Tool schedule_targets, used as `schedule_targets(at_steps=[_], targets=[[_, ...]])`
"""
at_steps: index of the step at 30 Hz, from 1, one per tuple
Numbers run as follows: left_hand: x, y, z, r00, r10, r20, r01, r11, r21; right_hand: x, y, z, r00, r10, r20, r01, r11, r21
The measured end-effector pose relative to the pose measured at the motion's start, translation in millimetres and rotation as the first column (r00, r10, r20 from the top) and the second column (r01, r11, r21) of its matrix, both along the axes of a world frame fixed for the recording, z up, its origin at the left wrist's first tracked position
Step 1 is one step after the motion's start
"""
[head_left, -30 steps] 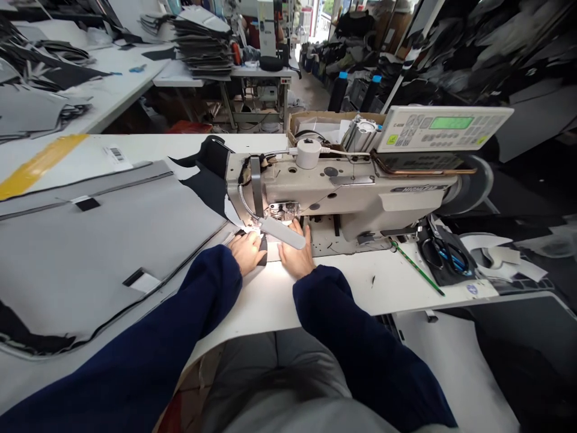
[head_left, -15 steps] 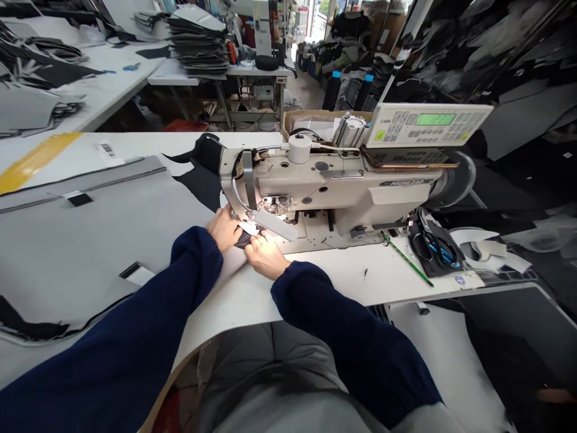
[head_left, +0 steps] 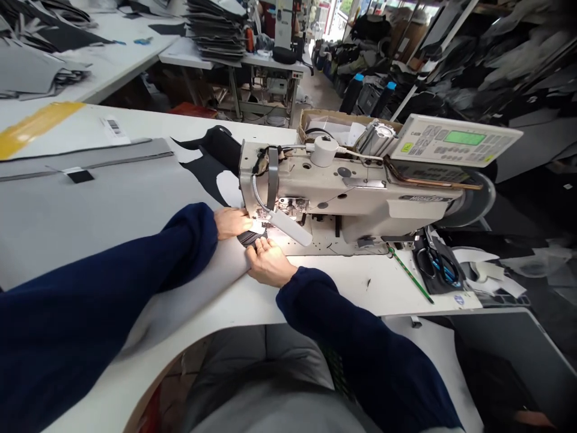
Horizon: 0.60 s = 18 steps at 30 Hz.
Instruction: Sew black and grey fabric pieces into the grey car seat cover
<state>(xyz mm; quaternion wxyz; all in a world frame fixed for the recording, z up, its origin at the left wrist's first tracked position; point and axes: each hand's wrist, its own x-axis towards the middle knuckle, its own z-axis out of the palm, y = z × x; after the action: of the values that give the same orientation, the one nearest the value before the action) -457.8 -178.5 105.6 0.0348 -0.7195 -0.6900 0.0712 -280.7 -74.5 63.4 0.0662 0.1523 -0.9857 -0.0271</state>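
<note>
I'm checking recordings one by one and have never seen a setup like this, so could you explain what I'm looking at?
There is no robot here: a person works with two bare hands. Every picture comes from one camera worn on the head, looking forward and down, so the dark blue sleeves reach in from below.

The large beige device is a sewing machine, with a green-lit control panel on top. On the white table, a big grey panel of material spreads to the left; scissors and a green stick lie right.

The left hand rests on material beside the sewing area. The right hand has its fingertips at a dark piece; whether they pinch it is unclear.
</note>
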Motion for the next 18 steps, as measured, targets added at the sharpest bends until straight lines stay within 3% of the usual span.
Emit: schedule_targets(at_steps=[6, 11, 18], targets=[[9.7, 3.9, -4.6, 0.997, -0.059, -0.044, 0.056, 0.997, -0.058, -2.0, -3.1, 10.5, 0.999, -0.046, 0.028, 0.047, 0.999, -0.014], [11.1, 7.0, -9.2, 0.996, -0.088, -0.006, 0.087, 0.996, -0.033, -1.1, -3.9, 3.8, 0.999, -0.043, -0.018, 0.043, 0.999, 0.024], [22.0, -10.0, 11.1, 0.997, 0.066, -0.050, -0.068, 0.997, -0.038, -0.8, -8.5, 7.1, 0.991, -0.120, -0.053, 0.113, 0.987, -0.116]])
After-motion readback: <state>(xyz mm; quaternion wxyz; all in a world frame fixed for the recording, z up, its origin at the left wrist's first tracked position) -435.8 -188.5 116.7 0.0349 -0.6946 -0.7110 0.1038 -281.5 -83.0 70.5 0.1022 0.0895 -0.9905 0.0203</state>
